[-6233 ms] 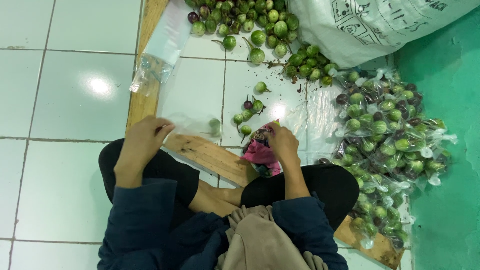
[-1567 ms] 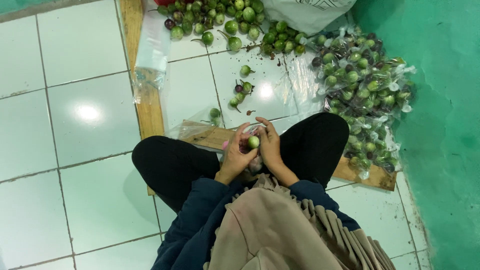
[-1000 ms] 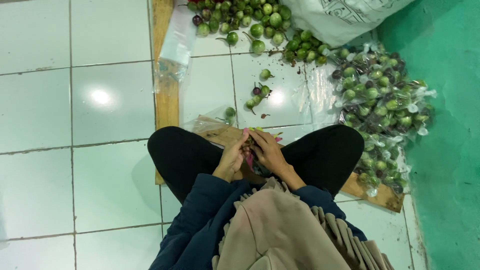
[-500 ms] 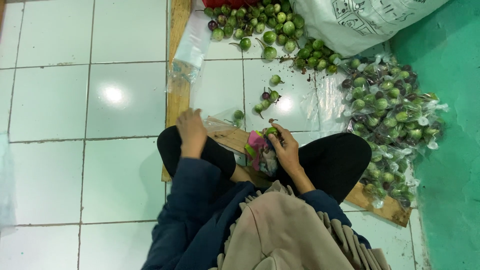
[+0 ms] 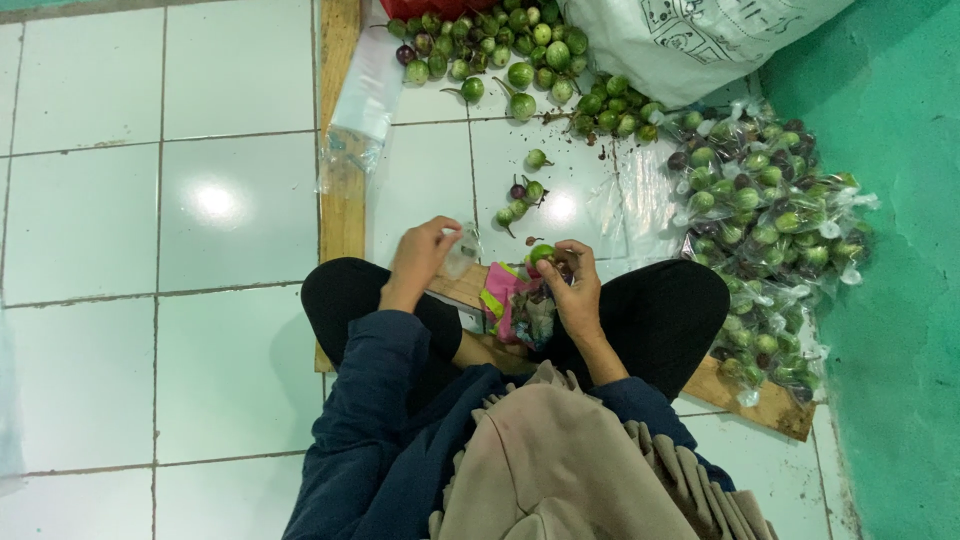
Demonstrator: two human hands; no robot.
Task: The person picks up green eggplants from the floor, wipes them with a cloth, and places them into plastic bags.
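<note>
Small round green eggplant point(image 5: 541, 252) in our right hand point(image 5: 576, 292), over the lap, just above a pink cloth point(image 5: 503, 297).
Right fingers pinch the eggplant at its top. Left hand point(image 5: 420, 256) grips a small clear plastic bag point(image 5: 461, 250), fingers closed on its edge. Far of us, a loose pile of green and purple eggplants point(image 5: 500, 50) lies on the white tiled floor point(image 5: 90, 200); right, a heap of bagged eggplants point(image 5: 770, 210) by the green wall point(image 5: 900, 300). White sack point(image 5: 690, 40) far right.
</note>
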